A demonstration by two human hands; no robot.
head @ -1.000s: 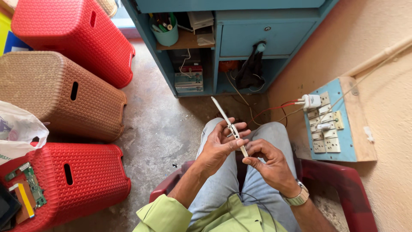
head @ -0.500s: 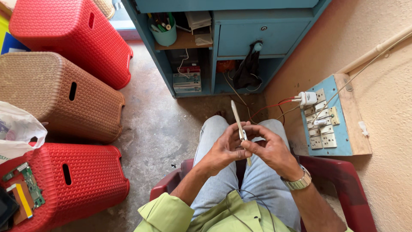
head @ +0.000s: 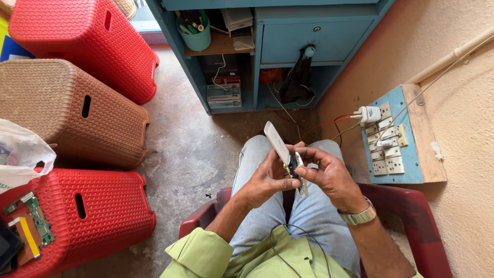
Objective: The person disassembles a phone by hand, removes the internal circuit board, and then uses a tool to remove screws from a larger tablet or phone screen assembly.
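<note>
A bare grey concrete floor (head: 180, 154) runs between a peach plastered wall (head: 453, 31) on the right and a blue-painted wooden cabinet (head: 288, 41) at the top, whose open shelf carries a teal plastic cup (head: 198, 37) full of pens. On the left stand two red woven-pattern plastic stools (head: 82, 46) and a brown one (head: 67, 110) between them; the nearer red stool bears a green circuit board (head: 33, 216) and a white plastic bag (head: 20, 152). A blue switchboard with cream sockets (head: 393, 149) is fixed to the wall, a white plug (head: 369, 114) set in it with red wires trailing off.

The person sits in a dark red plastic chair (head: 411, 211), knees in pale jeans. Over the lap, between both hands, is a thin flat device, whitish on its long upper part (head: 276, 141), with a dark inner layer showing at its lower end, tilted up and away toward the cabinet. The left hand (head: 267, 177) is clenched around its lower edge from the left, thumb pressed along it. The right hand (head: 329, 172), a metal watch on its wrist, grasps the same lower end from the right with fingertips pinched on it.
</note>
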